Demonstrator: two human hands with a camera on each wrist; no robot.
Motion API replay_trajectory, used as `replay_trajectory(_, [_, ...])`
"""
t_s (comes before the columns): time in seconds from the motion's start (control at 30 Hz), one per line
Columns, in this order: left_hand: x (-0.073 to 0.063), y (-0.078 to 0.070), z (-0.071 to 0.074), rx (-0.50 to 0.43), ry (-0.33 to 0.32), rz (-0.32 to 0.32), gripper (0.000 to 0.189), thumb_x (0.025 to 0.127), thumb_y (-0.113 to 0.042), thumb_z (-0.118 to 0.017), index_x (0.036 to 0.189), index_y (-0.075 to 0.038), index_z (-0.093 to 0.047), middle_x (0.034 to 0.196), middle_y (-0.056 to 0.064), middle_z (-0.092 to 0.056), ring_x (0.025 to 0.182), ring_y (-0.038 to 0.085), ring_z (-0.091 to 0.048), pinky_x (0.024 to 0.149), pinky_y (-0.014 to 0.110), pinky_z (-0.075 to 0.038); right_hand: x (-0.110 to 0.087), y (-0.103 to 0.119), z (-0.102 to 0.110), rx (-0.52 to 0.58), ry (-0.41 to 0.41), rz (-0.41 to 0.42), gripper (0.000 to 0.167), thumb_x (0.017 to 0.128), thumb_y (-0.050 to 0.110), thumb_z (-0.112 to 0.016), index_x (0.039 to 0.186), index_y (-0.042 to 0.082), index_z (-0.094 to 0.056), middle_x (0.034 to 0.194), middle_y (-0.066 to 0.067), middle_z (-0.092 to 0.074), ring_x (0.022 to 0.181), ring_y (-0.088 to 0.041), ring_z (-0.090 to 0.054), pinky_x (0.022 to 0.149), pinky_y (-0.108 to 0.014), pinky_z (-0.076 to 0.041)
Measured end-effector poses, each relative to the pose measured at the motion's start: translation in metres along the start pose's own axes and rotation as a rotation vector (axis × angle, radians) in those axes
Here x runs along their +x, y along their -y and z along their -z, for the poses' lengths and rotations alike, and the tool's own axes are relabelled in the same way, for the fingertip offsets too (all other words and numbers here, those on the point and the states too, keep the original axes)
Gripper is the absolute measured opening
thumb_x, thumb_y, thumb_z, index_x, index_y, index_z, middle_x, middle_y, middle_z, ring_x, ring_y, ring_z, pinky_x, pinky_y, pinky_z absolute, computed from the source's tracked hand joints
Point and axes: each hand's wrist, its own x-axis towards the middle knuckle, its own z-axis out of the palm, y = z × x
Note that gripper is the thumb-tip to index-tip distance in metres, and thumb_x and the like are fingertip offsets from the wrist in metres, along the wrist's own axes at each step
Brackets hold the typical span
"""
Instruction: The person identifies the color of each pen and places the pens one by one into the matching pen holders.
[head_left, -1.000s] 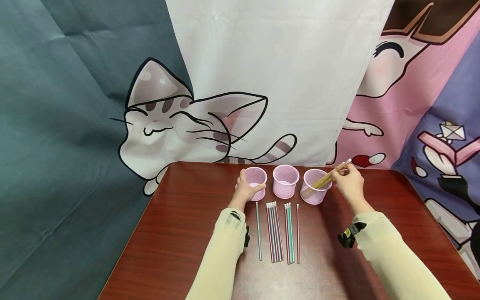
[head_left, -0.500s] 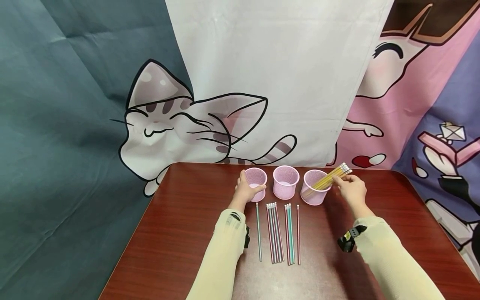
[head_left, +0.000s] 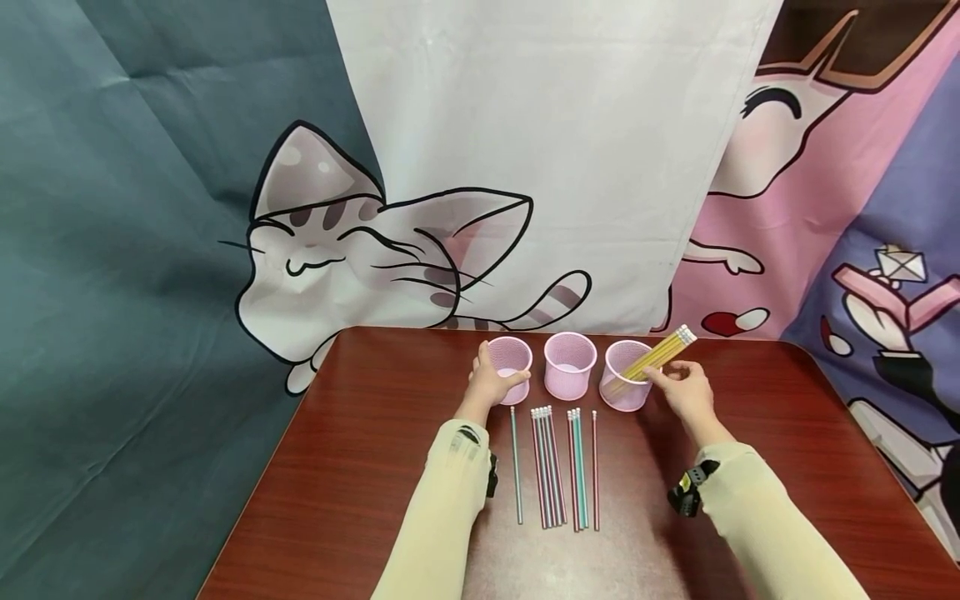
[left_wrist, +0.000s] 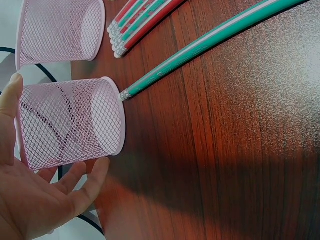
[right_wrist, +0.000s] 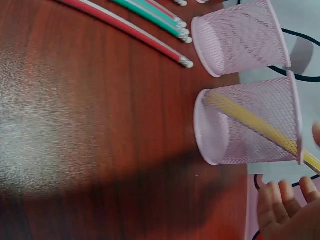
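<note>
Three pink mesh pencil cups stand in a row at the table's far side. My left hand (head_left: 491,382) holds the left pencil cup (left_wrist: 75,122), its thumb at the rim and its fingers curled along the side. In the right pencil cup (head_left: 624,398), a bundle of yellow pencils (head_left: 660,352) leans toward the upper right. My right hand (head_left: 686,392) is beside that cup with relaxed fingers (right_wrist: 280,202), apart from the pencils in the right wrist view. The middle pencil cup (head_left: 567,385) stands untouched between the two.
On the wooden table (head_left: 360,467) before the cups lie a single green pencil (head_left: 517,467), a group of red and green pencils (head_left: 548,467), a second smaller group (head_left: 577,471) and one red pencil (head_left: 596,471). A printed cloth (head_left: 555,125) hangs behind the table.
My right hand has let go of the yellow pencils and moved left and down beside the cup. The pencils now lean in the right cup. My left hand stays at the left cup.
</note>
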Motion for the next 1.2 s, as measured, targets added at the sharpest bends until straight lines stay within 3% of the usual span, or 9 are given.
replay_trajectory(0.13, [0.0,0.002,0.0,-0.007,-0.005,0.003,0.103,0.07,-0.04,-0.079,0.146,-0.016,-0.014,0.14,0.02,-0.032,0.123,0.041,-0.035,0.093,0.054,-0.036,-0.001,-0.006,-0.014,0.029,0.06,0.034,0.088,0.076,0.032,-0.075,0.135,-0.009,-0.024,0.127,-0.029,-0.033,0.116,-0.036,-0.036,0.096,-0.043,-0.032])
replay_trajectory(0.23, [0.0,0.003,0.001,-0.016,-0.01,0.002,0.103,0.069,-0.04,-0.08,0.146,-0.016,-0.015,0.139,0.02,-0.032,0.123,0.041,-0.035,0.093,0.054,-0.036,0.0,-0.008,-0.022,0.068,0.091,0.043,0.097,0.074,0.029,-0.077,0.14,-0.008,-0.016,0.136,-0.031,-0.024,0.126,-0.038,-0.027,0.105,-0.045,-0.023])
replay_trajectory(0.6, [0.0,0.011,0.002,-0.022,-0.03,0.01,0.111,0.067,-0.043,-0.08,0.148,-0.019,-0.009,0.142,0.02,-0.03,0.124,0.041,-0.035,0.093,0.055,-0.036,0.002,-0.009,-0.038,0.226,0.186,0.042,0.098,0.077,0.022,-0.075,0.142,-0.001,-0.006,0.141,-0.027,-0.022,0.129,-0.032,-0.024,0.108,-0.04,-0.017])
replay_trajectory(0.83, [-0.001,0.012,0.003,-0.075,-0.042,-0.036,0.121,0.062,-0.043,-0.083,0.149,-0.025,-0.001,0.146,0.018,-0.024,0.127,0.042,-0.031,0.097,0.054,-0.033,0.004,-0.012,-0.04,0.26,0.199,0.051,0.093,0.08,0.021,-0.073,0.141,0.0,-0.007,0.139,-0.026,-0.024,0.128,-0.032,-0.027,0.107,-0.04,-0.018])
replay_trajectory(0.9, [-0.003,0.01,0.003,-0.059,-0.087,-0.077,0.118,0.061,-0.046,-0.083,0.148,-0.025,-0.006,0.145,0.015,-0.025,0.127,0.04,-0.029,0.096,0.054,-0.034,0.006,-0.013,-0.04,0.28,0.197,0.053,0.091,0.08,0.02,-0.073,0.14,0.0,-0.008,0.138,-0.025,-0.025,0.126,-0.032,-0.028,0.107,-0.04,-0.019])
replay_trajectory(1.0, [-0.008,0.006,0.002,-0.026,-0.241,-0.181,0.096,0.066,-0.051,-0.077,0.141,-0.019,-0.027,0.134,0.013,-0.034,0.122,0.034,-0.033,0.091,0.051,-0.038,0.008,-0.013,-0.039,0.302,0.192,0.045,0.089,0.08,0.019,-0.073,0.139,-0.001,-0.009,0.138,-0.024,-0.025,0.125,-0.03,-0.029,0.107,-0.039,-0.02])
replay_trajectory(1.1, [-0.016,0.006,0.001,-0.007,-0.407,-0.285,0.055,0.076,-0.048,-0.069,0.113,-0.013,-0.049,0.108,0.008,-0.048,0.102,0.027,-0.045,0.076,0.043,-0.043,0.009,-0.013,-0.038,0.296,0.193,0.029,0.088,0.08,0.019,-0.073,0.138,-0.002,-0.01,0.137,-0.024,-0.025,0.124,-0.03,-0.03,0.106,-0.038,-0.021])
replay_trajectory(1.2, [-0.023,0.014,-0.001,0.034,-0.469,-0.32,0.023,0.081,-0.033,-0.061,0.076,-0.014,-0.05,0.073,0.0,-0.049,0.068,0.02,-0.051,0.055,0.035,-0.04,0.01,-0.013,-0.036,0.274,0.2,0.025,0.088,0.079,0.021,-0.073,0.137,-0.002,-0.011,0.136,-0.025,-0.026,0.124,-0.031,-0.03,0.106,-0.04,-0.021])
